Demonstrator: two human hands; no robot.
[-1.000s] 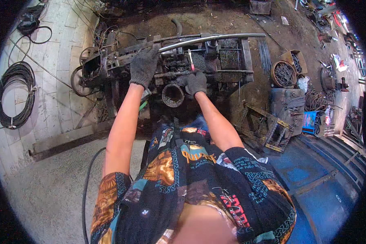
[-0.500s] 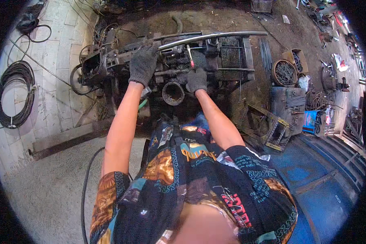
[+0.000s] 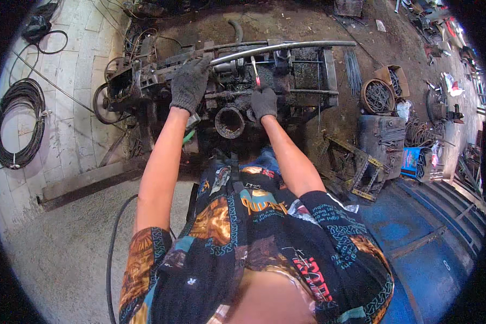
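A dark, greasy machine (image 3: 302,75) lies across the space before me, with a round open pipe mouth (image 3: 229,123) on its near side. A long metal rod (image 3: 264,49) runs along its top. My left hand (image 3: 190,83), in a dark grey glove, is closed over the rod's left end; its fingertips are partly hidden. My right hand (image 3: 264,102), gloved alike, is closed around a slim tool with a red part and a pale shaft (image 3: 255,70). The tool points away from me, its far end near the rod; its exact kind is unclear.
A wire coil (image 3: 19,123) lies on the pale floor at left. At right are a round basket of metal pieces (image 3: 378,96), a cardboard box (image 3: 395,81), a yellow-edged metal frame (image 3: 370,175) and a blue metal sheet (image 3: 416,237). A black cable (image 3: 113,243) runs at lower left.
My right hand has moved slightly away from me and to the right, carrying the slim tool. My left hand stays in nearly the same place.
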